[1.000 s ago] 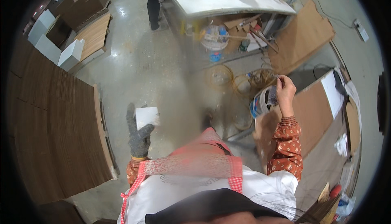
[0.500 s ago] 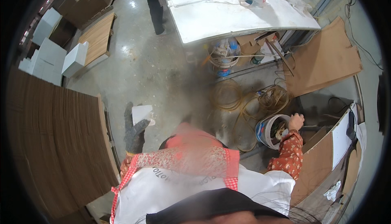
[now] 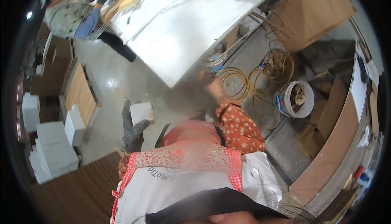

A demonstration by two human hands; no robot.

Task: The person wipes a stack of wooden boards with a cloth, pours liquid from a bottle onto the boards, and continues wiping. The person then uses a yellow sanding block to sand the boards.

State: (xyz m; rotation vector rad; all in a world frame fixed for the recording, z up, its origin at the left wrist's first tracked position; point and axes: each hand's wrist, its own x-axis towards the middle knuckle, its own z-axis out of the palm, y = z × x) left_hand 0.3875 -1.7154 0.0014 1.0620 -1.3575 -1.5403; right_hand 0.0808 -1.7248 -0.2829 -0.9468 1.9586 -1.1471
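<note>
Your left hand (image 3: 132, 132), in a dark knit glove, has its grip closed on the lower edge of a small white flat piece (image 3: 141, 113), a card or thin slab by the look of it, held out in front of you over the pale floor (image 3: 110, 85). The fingers pinch only one side, so most of the piece sticks out past the glove unsupported. Keep the thumb pressed flat on its face and let the fingers back it from underneath, so that it does not pivot in the glove.

Your right hand (image 3: 214, 86) is raised near the corner of the white counter (image 3: 183, 40). It is blurred, so I cannot tell whether its grip is open or closed, or whether it holds anything; nothing shows clearly in it. If it is free, bring it to the far edge of the white piece and steady that.

Mind your footing, I would say: yellow hose coils (image 3: 260, 77) lie on the floor just to your right, with a white bucket (image 3: 295, 98) beyond them. Another person (image 3: 69, 14) works at the far end of the counter, well apart from you. Stacks of white boxes (image 3: 53, 146) stand at your left.
</note>
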